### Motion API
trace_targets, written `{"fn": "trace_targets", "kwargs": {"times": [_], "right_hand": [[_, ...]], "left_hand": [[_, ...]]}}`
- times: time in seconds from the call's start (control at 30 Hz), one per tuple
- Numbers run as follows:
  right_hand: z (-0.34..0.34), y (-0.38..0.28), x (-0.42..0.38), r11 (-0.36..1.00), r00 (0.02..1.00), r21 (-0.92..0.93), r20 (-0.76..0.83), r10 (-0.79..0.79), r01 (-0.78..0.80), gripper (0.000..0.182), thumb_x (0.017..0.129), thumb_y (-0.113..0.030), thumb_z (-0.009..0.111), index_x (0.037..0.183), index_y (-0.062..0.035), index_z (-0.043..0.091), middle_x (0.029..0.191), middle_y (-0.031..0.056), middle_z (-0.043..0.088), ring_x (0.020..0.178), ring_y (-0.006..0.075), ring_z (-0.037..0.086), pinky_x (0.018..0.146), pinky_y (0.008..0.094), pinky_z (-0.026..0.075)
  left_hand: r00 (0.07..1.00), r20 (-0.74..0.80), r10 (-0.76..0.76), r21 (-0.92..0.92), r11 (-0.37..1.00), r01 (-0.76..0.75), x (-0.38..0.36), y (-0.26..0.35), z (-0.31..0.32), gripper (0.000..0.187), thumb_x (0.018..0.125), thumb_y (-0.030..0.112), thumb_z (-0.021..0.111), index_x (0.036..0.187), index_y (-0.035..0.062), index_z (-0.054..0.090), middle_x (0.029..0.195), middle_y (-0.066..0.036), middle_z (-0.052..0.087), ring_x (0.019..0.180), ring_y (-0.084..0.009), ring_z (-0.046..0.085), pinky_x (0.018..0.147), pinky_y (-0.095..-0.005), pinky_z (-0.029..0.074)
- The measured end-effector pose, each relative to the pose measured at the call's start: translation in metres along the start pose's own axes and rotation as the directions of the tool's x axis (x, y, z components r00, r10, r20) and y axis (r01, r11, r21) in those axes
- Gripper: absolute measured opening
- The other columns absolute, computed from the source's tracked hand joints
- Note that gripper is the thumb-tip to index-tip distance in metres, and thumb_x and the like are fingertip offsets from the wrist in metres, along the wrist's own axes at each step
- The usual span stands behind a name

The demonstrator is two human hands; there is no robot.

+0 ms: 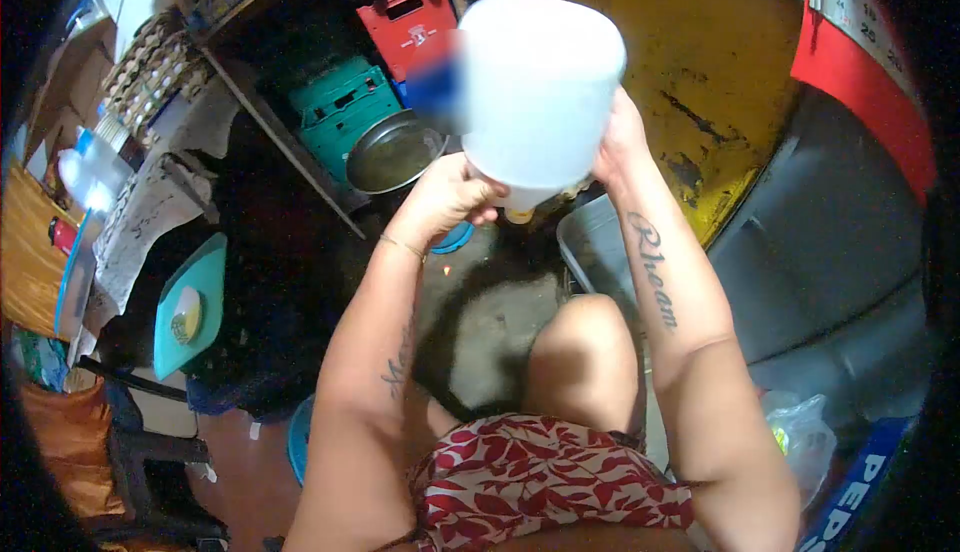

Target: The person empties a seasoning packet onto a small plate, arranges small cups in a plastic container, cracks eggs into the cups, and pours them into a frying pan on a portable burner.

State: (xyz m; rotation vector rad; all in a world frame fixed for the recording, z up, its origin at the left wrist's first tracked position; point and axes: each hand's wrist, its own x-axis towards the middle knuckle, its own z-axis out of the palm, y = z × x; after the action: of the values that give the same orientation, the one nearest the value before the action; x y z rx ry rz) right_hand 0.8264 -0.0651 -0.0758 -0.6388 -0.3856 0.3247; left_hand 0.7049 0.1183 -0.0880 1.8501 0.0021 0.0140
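Indoors, concrete floor [500,322], yellow wall [640,32], cluttered shelves [250,62], white jug [535,92]

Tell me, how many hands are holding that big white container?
2. The left hand grips the white container low on its left side; the right hand steadies its right side.

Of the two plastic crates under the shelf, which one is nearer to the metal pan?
The green crate. It sits right beside the metal pan, while the red crate stands higher, further from it.

Both hands, left hand [450,195] and right hand [620,137], hold a white plastic jug [535,92] tipped above the concrete floor [490,322]
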Motion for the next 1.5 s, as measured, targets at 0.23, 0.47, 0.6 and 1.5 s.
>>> {"fn": "trace_targets", "kwargs": {"times": [0.23, 0.47, 0.6, 1.5], "right_hand": [[0.011, 0.095, 0.027, 0.827, 0.932, -0.440, -0.072, 0.355, -0.349, 0.041, 0.098, -0.048, 0.047, 0.097, -0.0099, 0.061, 0.075, 0.0005, 0.057, 0.056, 0.0104, 0.050, 0.046, 0.0269, 0.040], [0.078, 0.174, 0.026, 0.702, 0.665, 0.023, 0.343, 0.663, -0.712, 0.052, 0.099, -0.054, 0.034, 0.119, -0.0100, 0.053, 0.101, 0.0121, 0.066, 0.073, 0.0180, 0.061, 0.061, 0.0316, 0.050], [0.104, 0.199, 0.071, 0.737, 0.724, 0.156, 0.404, 0.559, -0.657, 0.040, 0.102, -0.042, 0.040, 0.116, -0.0071, 0.054, 0.094, 0.0104, 0.062, 0.075, 0.0169, 0.057, 0.066, 0.0309, 0.050], [0.051, 0.287, 0.199, 0.774, 0.734, 0.080, 0.390, 0.556, -0.629, 0.027, 0.097, -0.019, 0.056, 0.120, -0.0046, 0.050, 0.100, 0.0148, 0.063, 0.083, 0.0269, 0.065, 0.070, 0.0367, 0.056]], "left_hand": [[0.863, -0.493, 0.108, -0.235, 0.939, -0.251, -0.046, -0.008, -0.056, 0.036, 0.099, 0.033, 0.052, 0.099, -0.0021, 0.059, 0.086, -0.012, 0.065, 0.053, -0.0118, 0.055, 0.045, -0.0229, 0.044], [0.786, -0.607, 0.115, -0.252, 0.910, -0.328, -0.053, 0.000, -0.126, 0.038, 0.100, 0.038, 0.049, 0.110, 0.0017, 0.053, 0.084, -0.009, 0.061, 0.054, -0.0089, 0.051, 0.042, -0.0206, 0.041], [0.754, -0.653, 0.065, -0.258, 0.917, -0.303, -0.032, 0.011, -0.159, 0.034, 0.101, 0.035, 0.047, 0.112, 0.0030, 0.052, 0.083, -0.009, 0.060, 0.055, -0.0082, 0.049, 0.042, -0.0205, 0.039], [0.749, -0.655, -0.098, -0.426, 0.867, -0.259, 0.090, -0.083, -0.241, 0.038, 0.101, 0.042, 0.045, 0.095, 0.0050, 0.044, 0.082, -0.011, 0.062, 0.053, -0.0124, 0.053, 0.042, -0.0225, 0.042]]}}
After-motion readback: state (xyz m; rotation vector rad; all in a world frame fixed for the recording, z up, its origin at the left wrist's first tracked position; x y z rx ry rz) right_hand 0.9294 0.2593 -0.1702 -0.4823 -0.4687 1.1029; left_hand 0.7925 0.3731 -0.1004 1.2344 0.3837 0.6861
